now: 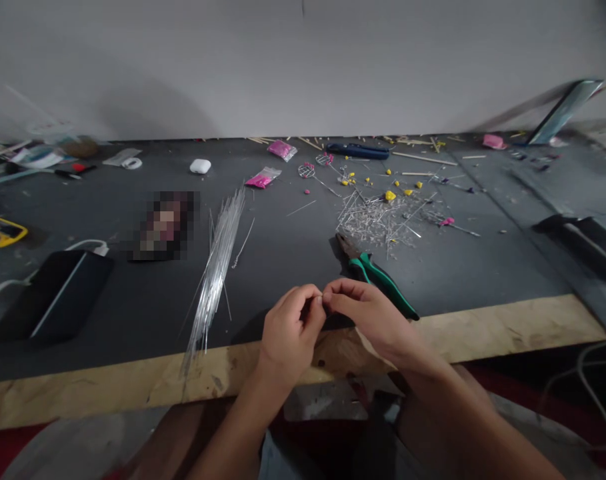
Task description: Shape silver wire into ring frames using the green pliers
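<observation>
My left hand [293,327] and my right hand [360,310] meet fingertip to fingertip over the table's front edge. Both are closed in a pinch, and whatever sits between the fingertips is too small to make out. Just beyond my right hand lie pliers [383,277] with green and black handles, jaws pointing away to the left. A bundle of thin straight metal wires [217,260] lies left of my left hand, its near ends reaching the wooden edge. Past the pliers spreads a loose heap of short wire pieces [367,220].
Yellow lumps [390,195], pink bead packets [263,177] and small wire rackets [307,171] lie farther back, near a dark blue tool [359,151]. To the left are a black power bank [65,293] with a white cable and a white earphone case [200,166]. A wooden strip [513,327] borders the front.
</observation>
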Available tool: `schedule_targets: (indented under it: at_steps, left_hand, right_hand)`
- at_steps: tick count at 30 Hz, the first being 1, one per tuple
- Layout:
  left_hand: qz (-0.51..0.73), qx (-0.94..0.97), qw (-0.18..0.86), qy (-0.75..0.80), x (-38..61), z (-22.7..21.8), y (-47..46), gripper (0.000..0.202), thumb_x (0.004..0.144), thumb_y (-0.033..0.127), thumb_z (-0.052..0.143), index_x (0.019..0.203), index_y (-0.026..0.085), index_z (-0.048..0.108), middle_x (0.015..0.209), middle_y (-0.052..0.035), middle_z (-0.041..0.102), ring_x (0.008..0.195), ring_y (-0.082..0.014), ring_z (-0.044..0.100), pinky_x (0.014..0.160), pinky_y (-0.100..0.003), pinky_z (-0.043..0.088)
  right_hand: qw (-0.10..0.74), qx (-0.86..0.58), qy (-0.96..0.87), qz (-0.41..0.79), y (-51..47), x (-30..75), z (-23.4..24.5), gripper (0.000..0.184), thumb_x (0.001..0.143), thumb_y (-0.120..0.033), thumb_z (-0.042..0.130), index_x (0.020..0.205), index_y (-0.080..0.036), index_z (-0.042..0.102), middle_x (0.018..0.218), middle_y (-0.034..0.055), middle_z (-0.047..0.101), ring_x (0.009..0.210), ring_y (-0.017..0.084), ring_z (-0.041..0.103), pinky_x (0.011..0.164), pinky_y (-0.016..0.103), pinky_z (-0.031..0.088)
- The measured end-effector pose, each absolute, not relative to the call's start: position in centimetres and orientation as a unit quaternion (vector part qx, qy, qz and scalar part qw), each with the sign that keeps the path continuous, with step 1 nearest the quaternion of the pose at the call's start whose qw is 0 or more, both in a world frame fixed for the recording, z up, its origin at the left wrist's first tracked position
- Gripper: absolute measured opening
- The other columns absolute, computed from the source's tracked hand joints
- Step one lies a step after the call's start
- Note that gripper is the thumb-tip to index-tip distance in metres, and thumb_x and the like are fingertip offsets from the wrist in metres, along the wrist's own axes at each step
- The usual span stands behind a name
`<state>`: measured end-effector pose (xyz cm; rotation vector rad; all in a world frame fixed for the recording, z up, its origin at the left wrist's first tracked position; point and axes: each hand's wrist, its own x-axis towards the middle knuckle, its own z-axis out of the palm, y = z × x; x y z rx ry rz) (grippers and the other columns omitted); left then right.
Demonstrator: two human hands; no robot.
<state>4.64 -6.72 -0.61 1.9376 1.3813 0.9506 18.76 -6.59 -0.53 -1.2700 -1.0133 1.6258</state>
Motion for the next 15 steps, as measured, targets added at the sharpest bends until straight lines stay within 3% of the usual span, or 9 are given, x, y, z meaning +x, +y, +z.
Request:
schedule_targets:
  at_steps: [15]
  left_hand:
    - [0.413, 0.705, 0.258, 0.516, 5.20, -1.19, -7.00, 0.009, 0.085, 0.014, 0.049, 0.082, 0.018, 0.057, 0.074, 0.0011, 0.063, 0.068, -0.0092, 0.057, 0.066, -0.019, 0.044]
  right_hand:
    - [0.444, -0.477, -0.343, 0.677, -6.43, 18.43, -0.70, 0.006, 0.073, -0.023, 0.061, 0.069, -0.018, 0.061, 0.069, -0.0023, 0.053, 0.067, 0.011, 0.046, 0.069, 0.026, 0.036]
